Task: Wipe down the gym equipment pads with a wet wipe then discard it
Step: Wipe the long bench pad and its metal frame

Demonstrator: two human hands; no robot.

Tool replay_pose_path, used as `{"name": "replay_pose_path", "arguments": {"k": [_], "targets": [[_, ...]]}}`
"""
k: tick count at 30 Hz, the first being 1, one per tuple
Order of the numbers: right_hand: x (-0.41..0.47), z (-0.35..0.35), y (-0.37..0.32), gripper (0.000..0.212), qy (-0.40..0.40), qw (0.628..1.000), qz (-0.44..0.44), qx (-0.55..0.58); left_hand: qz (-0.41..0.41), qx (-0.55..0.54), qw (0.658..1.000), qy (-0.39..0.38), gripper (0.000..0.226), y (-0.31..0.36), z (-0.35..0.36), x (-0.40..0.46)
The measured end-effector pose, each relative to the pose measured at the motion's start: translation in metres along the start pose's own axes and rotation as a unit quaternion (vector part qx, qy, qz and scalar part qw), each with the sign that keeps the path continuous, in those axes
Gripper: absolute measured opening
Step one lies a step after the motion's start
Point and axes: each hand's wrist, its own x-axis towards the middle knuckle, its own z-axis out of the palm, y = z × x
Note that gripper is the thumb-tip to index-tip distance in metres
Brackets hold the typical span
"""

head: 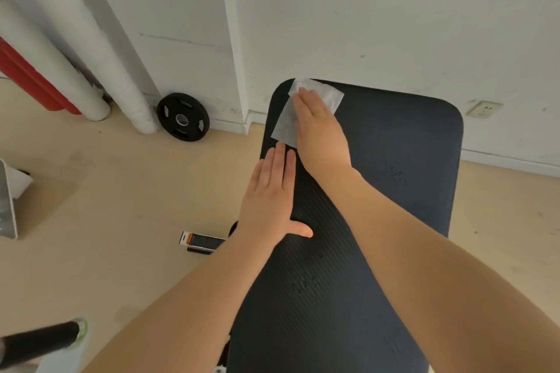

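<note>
Wipe (306, 109) lies spread flat at the far left corner of the pad (378, 179), pinned under the right hand (318, 130), whose fingers lie straight and together, pressing down rather than gripping. Left hand (272, 197) rests flat on the pad's left edge just behind the wipe, fingers straight, thumb out to the side, holding nothing; it looks to be steadying the bench.

The pad's long axis runs from the far wall back toward the person, so nearly all of the unwiped surface lies on the near side of the wipe. My guess is the coming stroke draws back along that axis or sweeps across to the far right corner. The right hand is on the wipe already; the left sits in the path of a straight pull and would need to lift.

Beyond the pad, a weight plate (183, 121) leans against the wall.
</note>
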Motion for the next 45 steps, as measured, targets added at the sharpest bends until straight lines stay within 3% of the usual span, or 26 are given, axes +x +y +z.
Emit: {"name": "replay_pose_path", "arguments": {"k": [2, 6, 13, 16, 20, 26, 30, 37, 45], "targets": [[0.004, 0.007, -0.004, 0.052, -0.012, 0.999, -0.021, -0.032, -0.002, 0.011, 1.0, 0.004, 0.141, -0.003, 0.002, 0.0], [0.002, 0.005, 0.004, 0.065, -0.073, 0.988, -0.058, -0.121, -0.008, 0.008, 1.0, -0.01, 0.141, -0.005, 0.005, 0.002], [-0.028, -0.013, 0.029, 0.071, -0.053, 0.988, 0.072, -0.126, -0.021, -0.012, 1.0, -0.013, 0.139, 0.007, -0.008, -0.002], [-0.008, -0.01, 0.005, 0.068, -0.093, 0.992, 0.01, -0.086, -0.063, -0.019, 0.998, -0.014, 0.143, 0.01, -0.008, -0.004], [0.005, 0.003, -0.005, 0.071, -0.112, 0.986, -0.079, -0.095, -0.056, -0.06, 0.996, -0.018, 0.131, 0.014, -0.005, -0.001], [-0.043, -0.022, 0.069, 0.079, -0.03, 0.99, 0.081, -0.112, -0.08, -0.026, 0.995, -0.049, 0.132, 0.02, -0.007, -0.001], [-0.044, -0.023, 0.066, 0.074, -0.022, 0.982, 0.169, -0.085, -0.089, -0.013, 0.994, -0.06, 0.132, 0.025, -0.011, 0.0], [-0.022, 0.003, 0.017, 0.072, -0.079, 0.991, -0.021, -0.104, -0.099, -0.001, 0.993, -0.068, 0.134, 0.027, -0.012, 0.002], [-0.065, -0.038, 0.109, 0.073, -0.009, 0.985, 0.155, -0.078, -0.11, 0.024, 0.987, -0.11, 0.131, 0.031, -0.017, 0.005]]}}
